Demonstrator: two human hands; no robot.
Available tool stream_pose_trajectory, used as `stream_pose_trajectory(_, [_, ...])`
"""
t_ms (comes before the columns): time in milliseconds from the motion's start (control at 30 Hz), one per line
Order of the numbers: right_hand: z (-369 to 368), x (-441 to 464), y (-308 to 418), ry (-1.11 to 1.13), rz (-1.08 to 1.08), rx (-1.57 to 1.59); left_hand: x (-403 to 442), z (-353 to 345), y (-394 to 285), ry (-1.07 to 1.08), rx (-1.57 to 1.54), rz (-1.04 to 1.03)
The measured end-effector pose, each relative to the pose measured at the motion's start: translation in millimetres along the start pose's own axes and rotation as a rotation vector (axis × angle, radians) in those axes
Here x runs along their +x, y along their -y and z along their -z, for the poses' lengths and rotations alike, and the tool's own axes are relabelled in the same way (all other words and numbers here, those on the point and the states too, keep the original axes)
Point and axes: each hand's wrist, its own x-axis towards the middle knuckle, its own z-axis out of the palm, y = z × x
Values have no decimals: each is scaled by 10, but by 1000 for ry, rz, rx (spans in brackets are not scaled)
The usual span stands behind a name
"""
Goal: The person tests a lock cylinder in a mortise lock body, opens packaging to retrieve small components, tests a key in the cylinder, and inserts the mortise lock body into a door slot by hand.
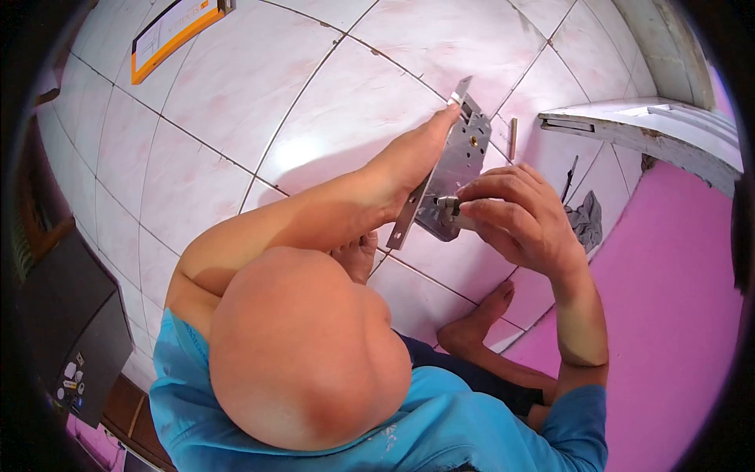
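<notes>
My left hand [417, 161] is closed around a grey metal mortise lock [456, 165], its long faceplate slanting up to the right. The lock is held above the tiled floor, and the fingers behind it are mostly hidden. Near the lock's lower end, my right hand [515, 212] pinches a small silvery lock cylinder [449, 206] between thumb and fingers. That cylinder sits at the opening in the lock's side; how deep it goes in I cannot tell. A brass-coloured part [473, 141] shows higher on the case.
A white door [629, 130] with a slot in its edge stands at the right. Near it on the tiles lie a screwdriver-like tool [569, 179], a grey cloth [586, 220] and a narrow strip [513, 138]. An orange-and-white box [177, 35] is at upper left. A pink wall [661, 315] borders the right.
</notes>
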Motion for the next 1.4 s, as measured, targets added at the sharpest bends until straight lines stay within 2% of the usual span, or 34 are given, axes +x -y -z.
stream_pose_trajectory(67, [-73,-40,-22,-48,-23,8,-18,-22,-12,-96,-40,-28])
stream_pose_trajectory(167, [-178,-110,-59,-120,-51,107,-43,-19,-28,-125,-30,-23])
stream_pose_trajectory(367, [-250,-156,-45,-186,-101,209,-10,7,-14,-56,-76,1])
stream_pose_trajectory(467, [-254,-155,-54,-201,-88,241,-39,-48,-29,-104,-95,2])
stream_pose_trajectory(700, [-119,-120,-46,12,-62,141,-34,-41,-18,-154,22,44])
stream_pose_trajectory(833, [-40,-101,-4,123,-66,125,-3,6,-8,-72,18,75])
stream_pose_trajectory(1167, [87,-74,38,142,-41,112,4,44,-12,-9,38,88])
stream_pose_trajectory(1400, [96,-39,59,255,-40,131,-53,-13,-22,-2,33,99])
